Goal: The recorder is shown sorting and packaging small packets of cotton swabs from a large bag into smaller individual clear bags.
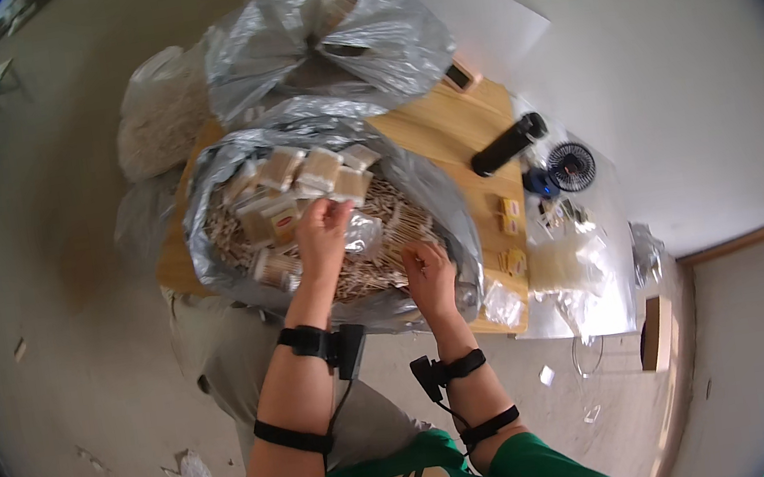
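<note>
A large grey plastic bag lies open on the wooden table, filled with loose cotton swabs. On top of the swabs, toward the far left, several clear packs of cotton swabs are heaped. My left hand is over the middle of the bag, its fingers pinched at the edge of a small clear plastic bag. To its right my right hand is low over the loose swabs, fingers curled round some of the sticks; their lower ends are hidden by the hand.
Another grey plastic bag bulges behind the open one. A clear sack stands at the far left. On the right are a black bottle, a small fan, yellow boxes and clear plastic bags.
</note>
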### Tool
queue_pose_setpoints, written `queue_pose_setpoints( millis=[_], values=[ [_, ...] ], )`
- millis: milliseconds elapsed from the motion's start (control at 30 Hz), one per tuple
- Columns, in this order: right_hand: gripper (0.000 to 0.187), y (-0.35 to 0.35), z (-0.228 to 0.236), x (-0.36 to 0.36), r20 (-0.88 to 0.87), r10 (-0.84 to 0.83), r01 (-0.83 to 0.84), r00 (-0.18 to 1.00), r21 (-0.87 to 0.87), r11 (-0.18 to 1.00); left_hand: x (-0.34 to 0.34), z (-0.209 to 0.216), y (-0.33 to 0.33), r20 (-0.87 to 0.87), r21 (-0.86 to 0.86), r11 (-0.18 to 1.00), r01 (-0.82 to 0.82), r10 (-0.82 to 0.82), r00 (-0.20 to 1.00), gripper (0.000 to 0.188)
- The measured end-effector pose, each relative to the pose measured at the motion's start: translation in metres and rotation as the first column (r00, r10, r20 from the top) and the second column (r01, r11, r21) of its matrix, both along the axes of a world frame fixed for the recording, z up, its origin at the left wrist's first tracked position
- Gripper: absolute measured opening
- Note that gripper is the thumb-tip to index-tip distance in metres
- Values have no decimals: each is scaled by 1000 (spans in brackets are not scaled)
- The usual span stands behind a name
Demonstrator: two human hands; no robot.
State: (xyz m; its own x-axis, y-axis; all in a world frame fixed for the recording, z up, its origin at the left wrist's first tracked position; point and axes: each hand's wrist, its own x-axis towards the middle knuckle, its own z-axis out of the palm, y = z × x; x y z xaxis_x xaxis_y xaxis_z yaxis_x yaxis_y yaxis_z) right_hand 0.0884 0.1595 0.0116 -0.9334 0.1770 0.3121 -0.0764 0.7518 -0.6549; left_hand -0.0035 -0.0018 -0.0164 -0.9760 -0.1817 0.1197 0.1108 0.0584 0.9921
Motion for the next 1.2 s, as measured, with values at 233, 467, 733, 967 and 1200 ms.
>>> queue_pose_setpoints(
  millis=[233,467,733,967,1200],
  values=[
    [20,30,15,21,-102,60,-48,993,117,992,3,15,4,93,-39,998,56,-53,994,36],
    [15,57,19,44,126,-113,164,986,-546,821,4,13,2,47,32,999,4,-6,999,35],
    [17,63,20,42,-136,131,-136,982,-28,990,7,12,10,122,11,997,80,-81,989,35],
    [21,100,30,55,181,-110,210,977,-774,598,6,3,4,210,285,954,93,-157,965,30],
    [40,258,-27,57,238,-235,271,942,-133,953,8,9,9,228,383,914,133,-233,945,26]
  ],
)
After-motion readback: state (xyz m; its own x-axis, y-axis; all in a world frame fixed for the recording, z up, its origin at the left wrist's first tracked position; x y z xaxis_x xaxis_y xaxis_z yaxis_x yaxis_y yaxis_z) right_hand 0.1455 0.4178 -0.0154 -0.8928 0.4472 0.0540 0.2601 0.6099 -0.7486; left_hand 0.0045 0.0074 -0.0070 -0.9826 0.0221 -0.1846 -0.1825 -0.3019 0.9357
